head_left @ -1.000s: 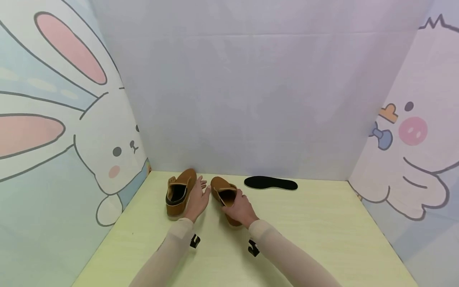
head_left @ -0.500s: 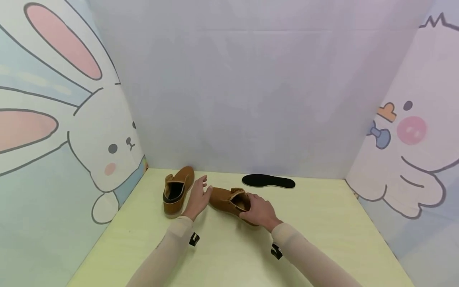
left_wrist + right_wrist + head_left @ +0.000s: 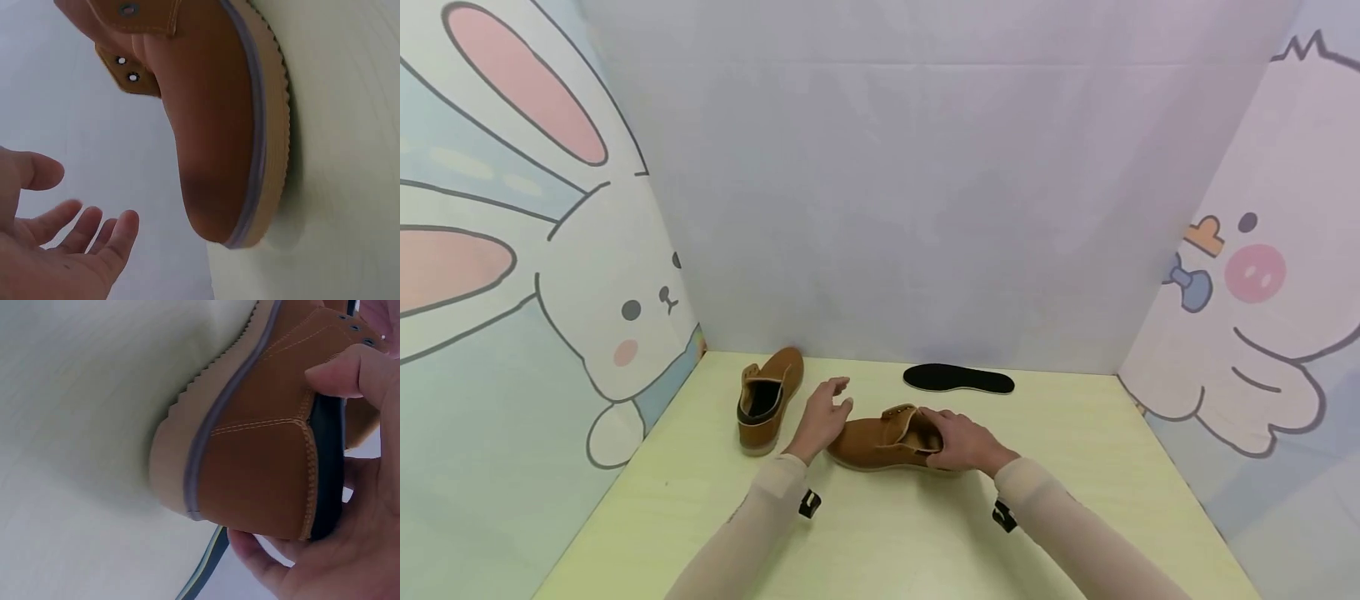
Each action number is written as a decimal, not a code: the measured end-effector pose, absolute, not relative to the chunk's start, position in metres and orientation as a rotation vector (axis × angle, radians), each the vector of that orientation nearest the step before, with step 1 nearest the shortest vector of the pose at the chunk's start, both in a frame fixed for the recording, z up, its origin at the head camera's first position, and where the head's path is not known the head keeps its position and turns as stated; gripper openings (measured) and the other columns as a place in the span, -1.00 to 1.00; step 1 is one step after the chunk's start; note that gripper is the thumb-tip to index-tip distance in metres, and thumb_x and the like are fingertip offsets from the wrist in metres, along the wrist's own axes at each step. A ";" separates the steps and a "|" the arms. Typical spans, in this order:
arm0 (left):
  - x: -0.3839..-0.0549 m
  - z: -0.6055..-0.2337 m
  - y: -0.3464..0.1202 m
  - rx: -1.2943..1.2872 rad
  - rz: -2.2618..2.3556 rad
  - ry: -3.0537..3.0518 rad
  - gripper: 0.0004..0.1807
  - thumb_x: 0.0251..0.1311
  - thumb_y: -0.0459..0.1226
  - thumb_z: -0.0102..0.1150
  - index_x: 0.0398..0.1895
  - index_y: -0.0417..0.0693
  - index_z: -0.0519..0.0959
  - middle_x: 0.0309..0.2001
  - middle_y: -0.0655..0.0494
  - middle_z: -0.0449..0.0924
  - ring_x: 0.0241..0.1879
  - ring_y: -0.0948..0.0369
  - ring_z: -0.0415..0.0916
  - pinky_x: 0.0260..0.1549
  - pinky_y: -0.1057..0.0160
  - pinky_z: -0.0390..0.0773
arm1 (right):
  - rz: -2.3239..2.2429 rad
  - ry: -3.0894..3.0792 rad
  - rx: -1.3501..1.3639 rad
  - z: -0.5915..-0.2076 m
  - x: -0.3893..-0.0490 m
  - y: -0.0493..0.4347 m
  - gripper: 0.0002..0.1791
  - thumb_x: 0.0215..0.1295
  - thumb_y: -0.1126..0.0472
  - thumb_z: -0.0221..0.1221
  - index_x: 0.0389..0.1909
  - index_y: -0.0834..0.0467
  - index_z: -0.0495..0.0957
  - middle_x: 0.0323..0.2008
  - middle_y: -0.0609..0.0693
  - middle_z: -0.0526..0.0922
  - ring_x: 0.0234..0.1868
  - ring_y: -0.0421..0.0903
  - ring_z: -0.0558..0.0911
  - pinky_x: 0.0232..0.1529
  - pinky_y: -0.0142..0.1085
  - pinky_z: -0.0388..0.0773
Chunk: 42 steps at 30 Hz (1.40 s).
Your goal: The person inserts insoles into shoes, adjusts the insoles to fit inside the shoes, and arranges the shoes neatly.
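A brown lace-up shoe [image 3: 868, 442] lies sideways across the middle of the table, its toe to the left. My right hand [image 3: 962, 440] grips it by the heel and collar; in the right wrist view the thumb [image 3: 337, 372] lies along the near side of the opening. By the toe, my left hand [image 3: 822, 418] is held with fingers loosely extended, and the left wrist view shows a gap between these fingers and the toe [image 3: 212, 212]. The matching brown shoe [image 3: 767, 404] stands further left, toe toward the back wall. Behind the gripped shoe lies a black insole [image 3: 958, 378].
A pale yellow table [image 3: 1075, 467] carries everything. A plain whitish cloth wall [image 3: 880, 208] rises at its back edge. Cartoon-printed side walls, a rabbit [image 3: 617, 333] at left and a chick-like figure [image 3: 1285, 350] at right, bound the space.
My right hand has swung the shoe's heel rightward and toward me, turning it from pointing away to lying sideways. The left hand has shifted slightly right, staying by the toe.
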<state>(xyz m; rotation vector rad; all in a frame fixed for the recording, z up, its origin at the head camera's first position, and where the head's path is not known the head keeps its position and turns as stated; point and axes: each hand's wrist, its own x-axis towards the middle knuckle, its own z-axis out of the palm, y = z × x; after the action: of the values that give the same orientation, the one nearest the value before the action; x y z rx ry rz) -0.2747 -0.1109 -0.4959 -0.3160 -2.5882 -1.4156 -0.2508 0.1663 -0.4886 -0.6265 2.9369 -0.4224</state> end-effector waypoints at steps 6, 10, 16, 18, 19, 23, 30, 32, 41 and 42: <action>-0.267 -0.483 -0.083 -0.450 -1.308 -2.673 -0.80 0.46 -0.21 0.13 -0.05 -0.13 0.64 -0.26 0.09 0.60 -0.27 0.15 0.54 -0.25 0.15 0.56 | -0.404 2.982 -0.588 -0.497 -0.251 0.167 0.05 0.03 -0.15 0.48 0.48 0.22 0.28 0.24 0.14 0.51 0.12 0.09 0.59 0.02 0.02 0.58; -0.264 -0.471 -0.056 -0.476 -1.156 -2.880 -0.58 0.43 0.12 0.11 -0.24 -0.06 0.54 -0.47 0.16 0.52 -0.50 0.24 0.43 -0.46 0.24 0.47 | -0.335 3.018 -0.573 -0.500 -0.252 0.167 0.09 -0.01 -0.21 0.50 0.46 0.25 0.29 0.16 0.15 0.55 -0.01 0.04 0.63 0.00 -0.02 0.60; -0.261 -0.463 -0.031 -0.462 -0.876 -3.111 -0.46 0.35 0.12 0.20 -0.10 -0.23 0.48 -0.43 0.03 0.51 -0.49 0.19 0.47 -0.50 0.23 0.48 | -0.329 3.044 -0.627 -0.502 -0.251 0.165 -0.02 0.00 -0.23 0.50 0.36 0.21 0.40 0.07 0.10 0.59 -0.07 0.02 0.65 -0.05 -0.04 0.61; -0.259 -0.462 -0.029 -0.437 -0.839 -3.116 -0.57 0.34 -0.01 0.25 -0.14 -0.24 0.49 -0.47 0.02 0.49 -0.54 0.19 0.46 -0.56 0.24 0.46 | -0.359 3.043 -0.631 -0.504 -0.250 0.165 -0.04 0.00 -0.23 0.50 0.35 0.19 0.41 0.07 0.08 0.59 -0.06 0.01 0.64 -0.08 -0.04 0.62; -0.259 -0.461 -0.029 -0.419 -0.831 -3.115 -0.64 0.33 -0.06 0.24 -0.21 -0.22 0.50 -0.51 0.05 0.47 -0.58 0.20 0.43 -0.59 0.26 0.42 | -0.372 3.044 -0.628 -0.504 -0.250 0.165 -0.04 -0.01 -0.23 0.50 0.34 0.18 0.41 0.07 0.07 0.58 -0.07 0.01 0.64 -0.10 -0.04 0.63; -0.260 -0.457 -0.033 -0.372 -0.884 -3.071 -0.71 0.33 -0.18 0.19 -0.52 -0.09 0.44 -0.70 0.14 0.30 -0.72 0.24 0.26 -0.71 0.29 0.26 | -0.373 3.060 -0.620 -0.505 -0.250 0.167 -0.05 -0.02 -0.23 0.50 0.33 0.17 0.42 0.05 0.06 0.59 -0.08 -0.01 0.64 -0.12 -0.05 0.63; -0.266 -0.455 -0.054 -0.304 -0.836 -3.068 -0.61 0.36 -0.14 0.11 -0.67 -0.01 0.42 -0.72 0.16 0.32 -0.74 0.26 0.21 -0.76 0.30 0.21 | -0.445 3.059 -0.620 -0.509 -0.250 0.172 -0.02 -0.01 -0.19 0.52 0.34 0.24 0.39 0.09 0.14 0.58 -0.03 0.03 0.63 0.00 -0.06 0.59; -0.269 -0.456 -0.062 -0.273 -0.804 -3.086 -0.58 0.36 -0.12 0.09 -0.70 0.01 0.40 -0.72 0.17 0.31 -0.73 0.25 0.20 -0.75 0.28 0.20 | -0.448 3.061 -0.615 -0.509 -0.250 0.173 -0.01 -0.01 -0.18 0.52 0.35 0.25 0.38 0.10 0.15 0.57 -0.02 0.04 0.63 0.01 -0.06 0.59; -0.278 -0.476 -0.100 -0.176 -0.780 -3.168 -0.54 0.29 -0.09 0.10 -0.75 0.06 0.23 -0.74 0.22 0.12 -0.69 0.25 0.08 -0.65 0.23 0.12 | -0.444 3.033 -0.582 -0.510 -0.250 0.171 -0.03 0.00 -0.20 0.51 0.34 0.24 0.39 0.07 0.12 0.58 -0.05 0.01 0.62 0.01 -0.05 0.59; -0.278 -0.480 -0.103 -0.181 -0.797 -3.173 -0.53 0.30 -0.09 0.10 -0.75 0.07 0.23 -0.74 0.23 0.11 -0.69 0.26 0.07 -0.64 0.23 0.11 | -0.447 3.031 -0.578 -0.510 -0.250 0.171 -0.02 0.00 -0.20 0.51 0.34 0.24 0.39 0.07 0.11 0.58 -0.05 0.01 0.62 0.01 -0.05 0.59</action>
<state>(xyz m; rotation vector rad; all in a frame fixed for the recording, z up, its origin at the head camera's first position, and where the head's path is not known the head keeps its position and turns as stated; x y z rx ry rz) -0.2784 -0.1032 -0.4796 -0.1810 -3.1725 -0.7970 -0.2502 0.1712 -0.5099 -0.5779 3.0305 -0.4466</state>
